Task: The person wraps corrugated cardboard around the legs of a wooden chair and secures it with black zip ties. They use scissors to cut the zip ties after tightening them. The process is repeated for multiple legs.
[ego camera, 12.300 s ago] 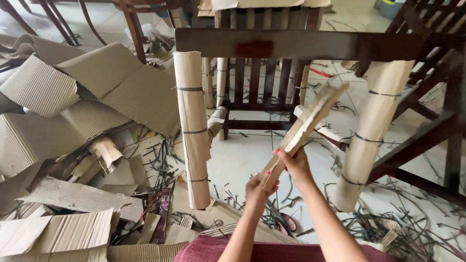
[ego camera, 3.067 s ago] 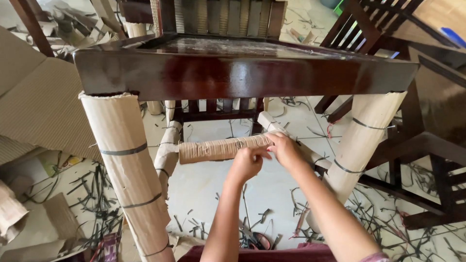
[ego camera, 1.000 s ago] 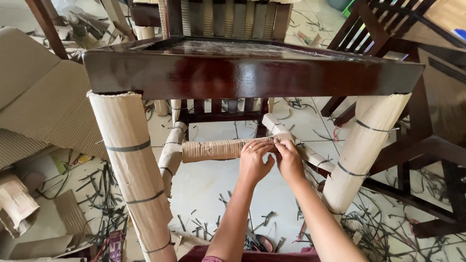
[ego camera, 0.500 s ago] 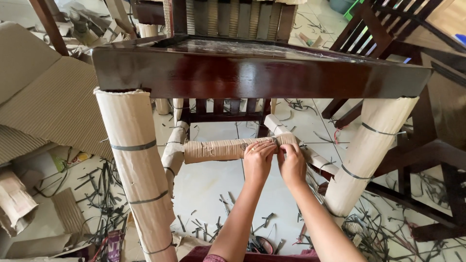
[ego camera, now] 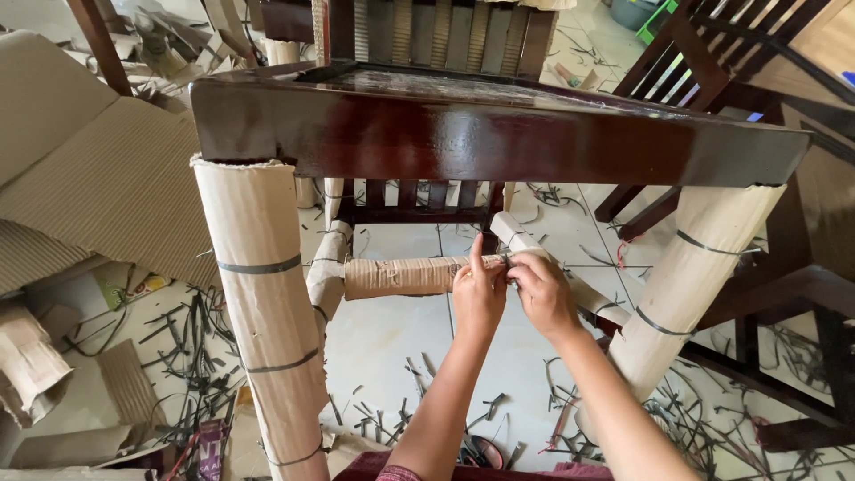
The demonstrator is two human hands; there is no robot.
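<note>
My left hand point(ego camera: 478, 289) and right hand point(ego camera: 539, 289) have closed in together, both grips now pinching the right end of the corrugated cardboard wrap point(ego camera: 405, 276) on the chair's lower rung, apparently securing it.

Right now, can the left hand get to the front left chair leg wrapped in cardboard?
Probably yes. The left hand rests on the cardboard-wrapped rung, and nothing stands between it and the wrapped leg. It would have to let go of the rung first.
</note>
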